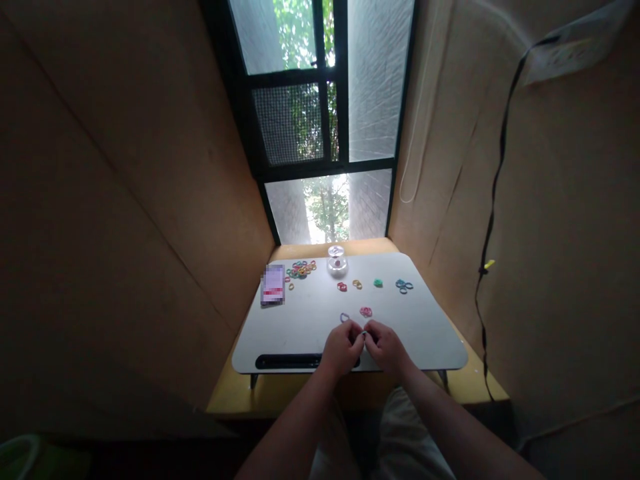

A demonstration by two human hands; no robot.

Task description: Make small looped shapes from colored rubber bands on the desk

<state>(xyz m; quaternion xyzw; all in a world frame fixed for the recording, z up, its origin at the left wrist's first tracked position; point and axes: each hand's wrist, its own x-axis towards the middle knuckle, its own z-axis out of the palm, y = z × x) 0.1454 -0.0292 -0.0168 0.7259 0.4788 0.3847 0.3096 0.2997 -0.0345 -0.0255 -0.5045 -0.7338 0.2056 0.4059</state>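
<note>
Both my hands meet near the front of the white table, fingertips pinched close together. My left hand (344, 348) and my right hand (386, 347) hold a small bluish hair tie (365, 333) between them; the fingers hide most of it. A pale purple hair tie (345, 317) lies just beyond my left fingers. Beyond my right hand is a cluster of pink hair ties (366, 311). Farther back, small groups sit in a row: red ones (342, 287), yellow ones (357, 284), green ones (378, 283) and blue ones (404, 286).
A mixed pile of hair ties (301, 269) lies at the back left beside a blurred purple card or device (273, 285). A clear round container (337, 262) stands at the table's (310, 327) back edge. A dark slot (287, 361) runs along the front. Walls flank both sides.
</note>
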